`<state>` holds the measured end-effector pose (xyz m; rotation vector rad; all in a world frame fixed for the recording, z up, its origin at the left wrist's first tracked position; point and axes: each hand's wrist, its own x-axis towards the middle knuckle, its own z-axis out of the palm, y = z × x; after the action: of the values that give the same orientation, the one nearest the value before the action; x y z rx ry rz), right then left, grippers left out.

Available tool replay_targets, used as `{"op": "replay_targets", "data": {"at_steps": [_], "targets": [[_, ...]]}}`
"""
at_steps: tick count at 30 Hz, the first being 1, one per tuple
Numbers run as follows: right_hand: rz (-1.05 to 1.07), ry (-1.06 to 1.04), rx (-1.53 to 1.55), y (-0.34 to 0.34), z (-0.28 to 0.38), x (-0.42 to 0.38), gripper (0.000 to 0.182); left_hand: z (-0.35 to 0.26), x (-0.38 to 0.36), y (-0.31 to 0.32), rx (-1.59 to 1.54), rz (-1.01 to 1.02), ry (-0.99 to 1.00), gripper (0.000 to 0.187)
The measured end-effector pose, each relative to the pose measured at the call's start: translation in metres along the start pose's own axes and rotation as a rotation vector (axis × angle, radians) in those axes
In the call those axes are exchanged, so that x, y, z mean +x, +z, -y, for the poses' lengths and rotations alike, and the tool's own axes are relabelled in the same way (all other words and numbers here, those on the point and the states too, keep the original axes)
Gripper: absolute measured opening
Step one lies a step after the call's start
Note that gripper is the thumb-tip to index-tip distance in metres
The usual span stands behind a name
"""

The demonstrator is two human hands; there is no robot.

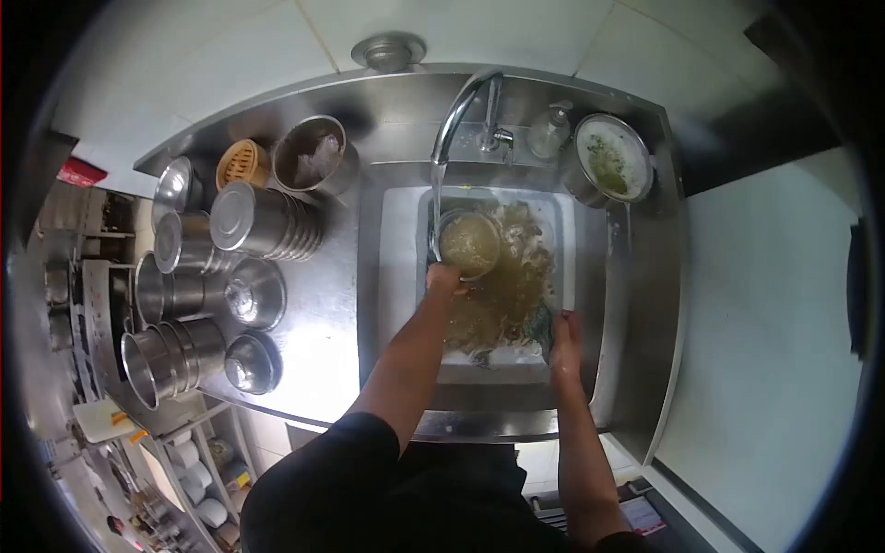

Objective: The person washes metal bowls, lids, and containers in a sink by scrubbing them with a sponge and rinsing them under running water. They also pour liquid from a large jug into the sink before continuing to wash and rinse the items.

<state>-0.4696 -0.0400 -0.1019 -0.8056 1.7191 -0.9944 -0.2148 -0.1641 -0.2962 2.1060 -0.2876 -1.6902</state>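
Observation:
In the sink (369, 323), a white tub (398, 276) holds cloudy brown water. A round metal pot (470, 244), full of the same murky liquid, sits in it under the running faucet (454, 124). My left hand (444, 276) grips the pot's near rim; its fingertips are partly hidden. At the tub's right side, my right hand (565, 350) is closed against a green scouring pad (537, 324) that lies partly in the water. Loose pale and brown bits, too blurred to name, float around the pot.
Stacked metal pots (263, 221) and metal bowls (253, 295) stand on the left counter, with a bamboo steamer (243, 166) and a deep pot (316, 155) behind. Right of the faucet are a soap bottle (550, 132) and a pot of foamy liquid (608, 161).

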Motion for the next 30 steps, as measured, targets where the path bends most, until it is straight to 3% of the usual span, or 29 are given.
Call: {"op": "replay_targets", "data": {"at_steps": [4, 6, 7, 8, 10, 11, 13, 15, 16, 19, 20, 23, 24, 25, 26, 27, 29, 30], "targets": [[0.01, -0.042, -0.029, 0.053, -0.01, 0.017, 0.026, -0.051, -0.103, -0.042, 0.798, -0.337, 0.497, 0.069], [-0.037, -0.19, -0.009, 0.103, -0.036, 0.049, 0.027, -0.054, -0.119, -0.065, 0.731, -0.415, 0.8, 0.071], [-0.053, -0.248, -0.06, 0.125, -0.013, 0.05, 0.029, -0.056, -0.124, -0.076, 0.696, -0.447, 0.947, 0.072], [-0.066, -0.304, -0.112, 0.149, 0.015, 0.051, 0.031, -0.078, -0.162, -0.086, 0.67, -0.261, 0.736, 0.07], [-0.098, -0.553, -0.237, 0.199, 0.024, 0.074, 0.035, -0.099, -0.209, -0.089, 0.395, -0.081, 0.63, 0.069], [-0.084, -0.583, -0.256, 0.22, 0.028, 0.071, 0.035, -0.104, -0.22, -0.086, 0.252, 0.009, 0.577, 0.068], [-0.057, -0.644, -0.306, 0.251, 0.04, 0.063, 0.037, -0.097, -0.174, -0.1, 0.262, 0.033, 0.571, 0.066], [0.371, -0.468, -0.364, 0.244, 0.046, 0.049, 0.036, -0.093, -0.104, -0.133, 0.383, 0.041, 0.649, 0.063], [0.586, -0.369, -0.396, 0.236, 0.049, 0.042, 0.036, -0.093, -0.103, -0.138, 0.407, 0.054, 0.619, 0.062], [0.469, -0.798, -0.998, 0.187, 0.06, 0.037, 0.033, -0.1, -0.147, -0.146, 0.42, 0.103, 0.398, 0.058], [0.201, -0.958, -0.888, 0.196, 0.035, 0.059, 0.03, -0.096, -0.164, -0.139, 0.377, 0.122, 0.377, 0.057], [0.058, -0.741, -0.651, 0.207, 0.074, 0.038, 0.029, -0.089, -0.184, -0.107, 0.203, 0.219, 0.346, 0.051], [0.267, -0.663, -0.45, 0.224, 0.044, 0.058, 0.029, -0.089, -0.182, -0.105, 0.125, 0.264, 0.34, 0.049], [0.376, -0.613, -0.494, 0.216, 0.046, 0.049, 0.028, -0.084, -0.172, -0.104, 0.049, 0.309, 0.334, 0.047], [0.479, -0.569, -0.536, 0.205, 0.051, 0.041, 0.026, -0.075, -0.153, -0.107, 0.151, 0.175, 0.58, 0.035], [0.58, -0.527, -0.575, 0.193, 0.063, 0.03, 0.026, -0.07, -0.138, -0.108, 0.113, 0.102, 0.569, 0.033], [0.406, -0.766, -0.595, 0.157, 0.098, -0.002, 0.024, -0.065, -0.12, -0.112, 0.033, -0.052, 0.539, 0.029], [0.312, -0.842, -0.536, 0.142, 0.114, -0.016, 0.025, -0.062, -0.118, -0.112, -0.025, -0.037, 0.424, 0.026]]}}
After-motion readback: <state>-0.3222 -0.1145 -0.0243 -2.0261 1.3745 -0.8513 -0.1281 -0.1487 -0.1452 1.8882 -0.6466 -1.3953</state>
